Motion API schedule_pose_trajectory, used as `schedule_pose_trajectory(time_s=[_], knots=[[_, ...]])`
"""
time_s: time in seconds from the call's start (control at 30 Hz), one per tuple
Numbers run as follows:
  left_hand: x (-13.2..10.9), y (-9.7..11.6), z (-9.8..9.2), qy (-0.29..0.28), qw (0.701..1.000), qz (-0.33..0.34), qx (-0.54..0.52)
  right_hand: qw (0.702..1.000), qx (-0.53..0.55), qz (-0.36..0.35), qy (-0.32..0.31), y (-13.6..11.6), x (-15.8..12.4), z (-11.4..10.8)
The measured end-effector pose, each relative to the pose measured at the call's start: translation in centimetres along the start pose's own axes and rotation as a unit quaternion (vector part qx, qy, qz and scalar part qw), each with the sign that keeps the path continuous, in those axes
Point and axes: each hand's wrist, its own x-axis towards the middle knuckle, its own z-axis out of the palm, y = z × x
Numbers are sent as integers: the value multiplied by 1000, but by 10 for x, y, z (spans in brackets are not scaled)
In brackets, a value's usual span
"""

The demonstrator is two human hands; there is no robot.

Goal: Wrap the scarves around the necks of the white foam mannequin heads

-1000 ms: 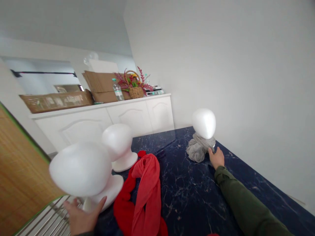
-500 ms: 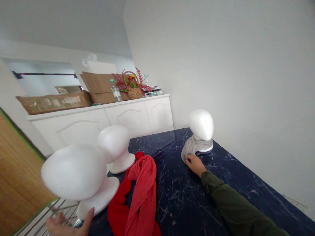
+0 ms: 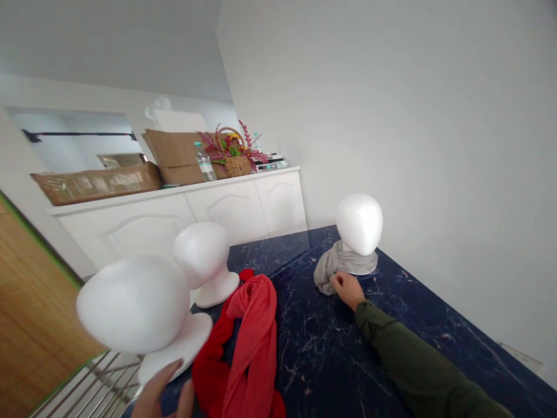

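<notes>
At the back right of the table, a white foam mannequin head (image 3: 359,223) stands with a grey scarf (image 3: 324,271) around its neck. The scarf's loose part bunches to the left of the base, and my right hand (image 3: 349,291) pinches its lower edge. Low at the left, my left hand (image 3: 162,396) has its fingers apart, holding nothing. It is just below the base of a large white foam head (image 3: 134,305); whether it touches the base I cannot tell. A red scarf (image 3: 251,348) lies in a twisted heap to the right of that hand.
Another white foam head (image 3: 202,255) stands behind the nearest one. The table (image 3: 313,342) has a dark blue marbled top and meets a wall at the right. A metal wire rack (image 3: 102,383) is at lower left. Behind, a white cabinet (image 3: 235,210) carries cardboard boxes (image 3: 104,183), a bottle and a flower basket.
My right hand has pulled the grey scarf's loose part slightly toward me and left; the head it circles has shifted a little to the right. My left hand has moved rightward, toward the red scarf.
</notes>
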Motion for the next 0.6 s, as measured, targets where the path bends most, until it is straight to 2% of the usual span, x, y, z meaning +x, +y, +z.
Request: schedule_pose_trajectory(time_s=[0.1, 0.17, 0.2, 0.27, 0.37, 0.47, 0.53, 0.6], knots=[[11, 50, 19, -125, 976, 176, -40, 982, -9, 136, 128, 25, 11, -17], [25, 87, 43, -223, 953, 198, -54, 959, -9, 213, 185, 42, 18, -30], [33, 105, 58, -286, 936, 194, -62, 950, -4, 242, 198, 49, 22, -36], [49, 134, 98, -370, 907, 178, -93, 939, 15, 282, 196, 61, 29, -42], [63, 163, 173, -420, 893, 118, -111, 934, 59, 316, 155, 70, 39, -40], [61, 178, 241, -457, 886, 49, -61, 925, 107, 338, 136, 75, 47, -35], [52, 183, 271, -460, 886, 36, -37, 915, 135, 352, 143, 78, 53, -33], [42, 184, 287, -448, 892, 44, -32, 903, 157, 367, 155, 82, 59, -33]])
